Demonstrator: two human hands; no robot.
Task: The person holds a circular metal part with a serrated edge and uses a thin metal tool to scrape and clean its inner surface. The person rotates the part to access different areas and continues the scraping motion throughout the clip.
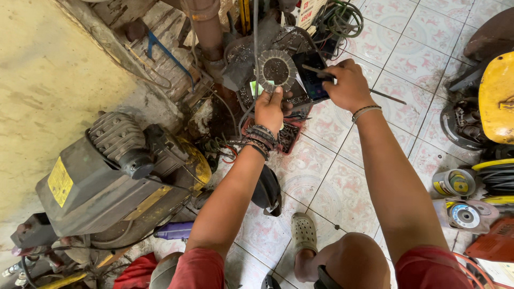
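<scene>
1. The round grey metal disc with a toothed, finned rim and dark dirty centre (276, 70) is held upright in the air above the red plastic crate of small parts (289, 136), over the tiled floor (342, 182).
2. The left hand (269, 109) pinches the disc at its lower edge, fingers closed on the rim, thumb in front.
3. The right hand (348, 85) is closed round a thin dark metal rod (385, 96), whose tip points at the disc's right side.
4. Handling, as judged: the disc looks stiff and fairly light, but greasy; the fins look thin and sharp. Grip by the rim between the fins, or by the flat centre.
5. A grey and yellow finned engine unit (118, 176) stands at the left; abrasive wheels (463, 214) lie at the right.
</scene>
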